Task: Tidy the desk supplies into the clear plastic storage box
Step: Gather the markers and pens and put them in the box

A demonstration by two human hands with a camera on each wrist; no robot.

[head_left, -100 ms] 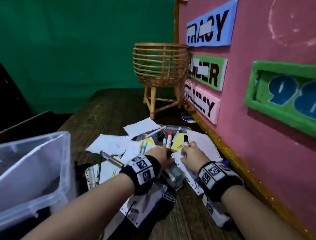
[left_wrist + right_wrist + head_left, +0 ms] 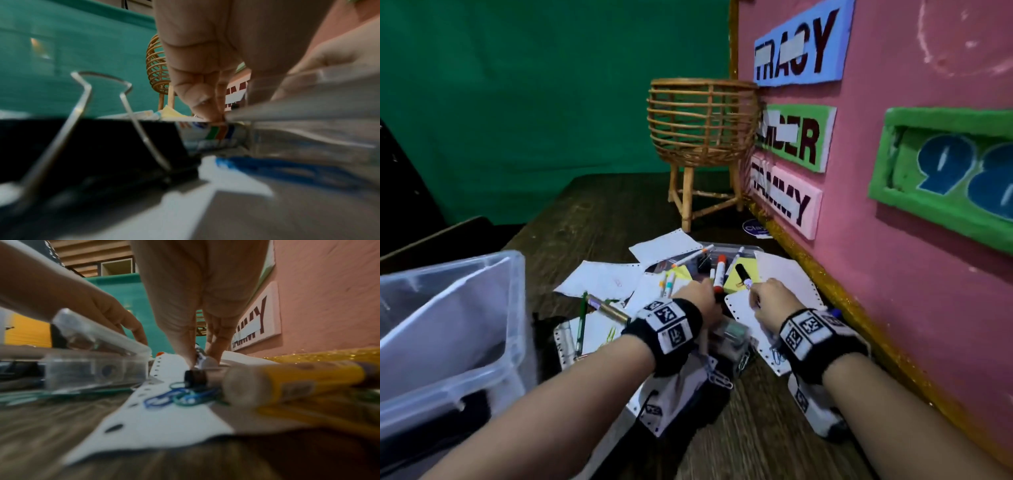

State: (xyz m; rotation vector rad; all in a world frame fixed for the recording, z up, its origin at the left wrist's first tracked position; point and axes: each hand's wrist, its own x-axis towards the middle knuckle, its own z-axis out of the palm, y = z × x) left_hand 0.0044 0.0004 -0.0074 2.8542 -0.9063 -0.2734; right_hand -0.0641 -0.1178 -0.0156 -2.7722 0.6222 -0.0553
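The clear plastic storage box stands at the left of the desk. Markers, pens and papers lie in a heap at the middle. My left hand reaches into the heap, and its curled fingertips pinch the near end of a red-capped marker. My right hand pinches the lower end of a black-capped marker, which tilts up and left over a punched white sheet. In the right wrist view the right hand shows thumb and fingers closed on that marker's tip.
A black binder clip, a small clear case, coloured paper clips and a yellow tube lie near my wrists. A gold pen and green pencil lie left of the heap. A wicker basket stand and pink board close off the far side and the right.
The black-capped marker in my right hand has tipped slightly to the left. Both hands otherwise stay where they were.
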